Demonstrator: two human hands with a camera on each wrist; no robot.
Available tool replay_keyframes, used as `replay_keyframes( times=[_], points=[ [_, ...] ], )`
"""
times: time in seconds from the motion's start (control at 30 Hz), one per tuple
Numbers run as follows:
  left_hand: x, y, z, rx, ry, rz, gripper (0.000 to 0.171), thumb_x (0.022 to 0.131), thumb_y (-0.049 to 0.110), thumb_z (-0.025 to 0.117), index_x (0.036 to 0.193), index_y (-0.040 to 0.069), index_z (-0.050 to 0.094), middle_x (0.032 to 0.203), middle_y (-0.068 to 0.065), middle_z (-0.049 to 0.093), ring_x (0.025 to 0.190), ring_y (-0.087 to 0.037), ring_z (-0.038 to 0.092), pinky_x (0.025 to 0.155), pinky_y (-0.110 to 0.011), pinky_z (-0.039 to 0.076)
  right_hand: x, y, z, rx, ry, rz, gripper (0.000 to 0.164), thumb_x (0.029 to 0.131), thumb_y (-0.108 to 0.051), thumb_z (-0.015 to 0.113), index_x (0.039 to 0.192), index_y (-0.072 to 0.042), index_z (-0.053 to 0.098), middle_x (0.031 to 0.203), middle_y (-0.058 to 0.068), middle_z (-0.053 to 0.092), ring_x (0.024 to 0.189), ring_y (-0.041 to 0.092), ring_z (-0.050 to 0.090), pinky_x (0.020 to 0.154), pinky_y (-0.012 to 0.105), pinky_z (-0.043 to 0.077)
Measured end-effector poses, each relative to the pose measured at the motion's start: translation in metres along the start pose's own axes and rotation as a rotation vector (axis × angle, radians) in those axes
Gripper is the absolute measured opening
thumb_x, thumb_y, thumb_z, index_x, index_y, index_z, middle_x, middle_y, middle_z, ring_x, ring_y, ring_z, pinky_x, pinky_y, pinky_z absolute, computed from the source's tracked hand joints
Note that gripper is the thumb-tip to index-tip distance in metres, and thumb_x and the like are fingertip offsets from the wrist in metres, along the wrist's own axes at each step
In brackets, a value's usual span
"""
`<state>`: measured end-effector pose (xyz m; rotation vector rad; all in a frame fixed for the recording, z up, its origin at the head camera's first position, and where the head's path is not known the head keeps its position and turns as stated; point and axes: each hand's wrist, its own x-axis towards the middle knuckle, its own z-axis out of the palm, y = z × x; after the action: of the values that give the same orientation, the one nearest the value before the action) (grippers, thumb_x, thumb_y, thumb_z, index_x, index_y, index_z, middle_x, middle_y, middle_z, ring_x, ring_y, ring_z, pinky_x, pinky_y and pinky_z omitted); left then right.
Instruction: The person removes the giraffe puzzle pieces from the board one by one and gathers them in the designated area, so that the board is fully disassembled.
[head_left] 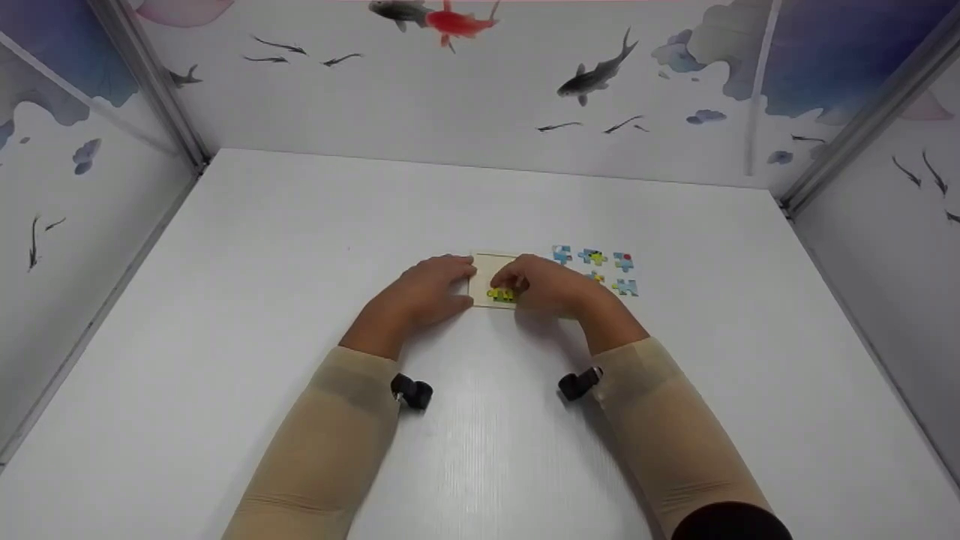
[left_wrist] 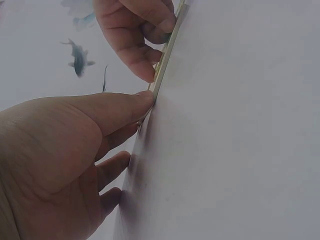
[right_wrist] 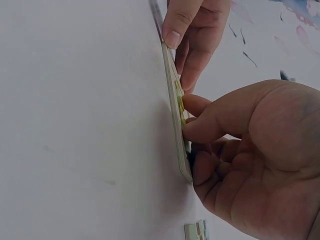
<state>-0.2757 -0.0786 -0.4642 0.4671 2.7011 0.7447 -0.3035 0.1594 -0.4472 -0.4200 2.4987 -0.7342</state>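
Observation:
A pale wooden puzzle board [head_left: 486,265] lies flat on the white table, with joined yellow-green puzzle pieces [head_left: 500,295] along its near side. My left hand [head_left: 433,291] holds the board's left end between the thumb and fingers. Over the right part of the board, my right hand [head_left: 551,283] bends its fingers and pinches a puzzle piece against the board. In the right wrist view its thumb and index finger touch yellow pieces [right_wrist: 181,104] on the board. The hand hides most of the piece and the board's right end.
Several loose blue puzzle pieces [head_left: 623,262] lie in rows right of the board, partly behind my right hand. White walls with painted fish [head_left: 596,77] enclose the table [head_left: 360,202] at the back and sides.

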Motion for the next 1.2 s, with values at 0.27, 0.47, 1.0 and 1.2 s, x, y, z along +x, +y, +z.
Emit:
replay_keyframes(
  times=[0.27,0.47,1.0,1.2],
  points=[
    [0.0008,-0.0001,-0.0002,0.013,-0.011,0.006,0.061,0.106,0.035,0.064,0.164,0.023,0.046,0.176,0.009,0.034,0.168,-0.021,0.023,0.138,-0.047,0.021,0.0003,-0.0014,0.0024,0.012,0.023,-0.053,0.037,0.097,-0.004,0.069,0.13,-0.019,0.074,0.135,0.003,0.064,0.129,0.027,0.062,0.116,0.05,0.052],
    [0.0012,-0.0005,-0.0004,0.016,-0.009,0.014,0.062,0.106,0.035,0.063,0.164,0.022,0.045,0.176,0.008,0.035,0.168,-0.022,0.024,0.138,-0.048,0.021,0.0002,-0.0061,0.0043,0.01,0.041,-0.01,0.031,0.097,-0.006,0.071,0.124,-0.02,0.069,0.127,0.004,0.065,0.12,0.027,0.061,0.112,0.047,0.053],
    [0.0025,0.0011,-0.0008,0.056,-0.021,0.01,0.061,0.107,0.036,0.062,0.164,0.022,0.045,0.176,0.007,0.035,0.168,-0.022,0.023,0.138,-0.048,0.021,-0.0021,-0.0035,0.0022,0.026,0.097,0.048,0.04,0.088,-0.007,0.08,0.12,-0.032,0.08,0.118,0.0,0.067,0.111,0.025,0.062,0.094,0.04,0.058],
    [0.0026,0.0019,-0.0002,0.051,-0.024,-0.012,0.062,0.107,0.037,0.062,0.165,0.023,0.044,0.177,0.008,0.033,0.168,-0.023,0.022,0.137,-0.05,0.02,-0.0057,-0.0001,-0.0045,-0.003,0.118,0.01,0.038,0.09,-0.017,0.083,0.125,-0.032,0.079,0.117,-0.003,0.069,0.108,0.023,0.062,0.091,0.039,0.056]
  ],
)
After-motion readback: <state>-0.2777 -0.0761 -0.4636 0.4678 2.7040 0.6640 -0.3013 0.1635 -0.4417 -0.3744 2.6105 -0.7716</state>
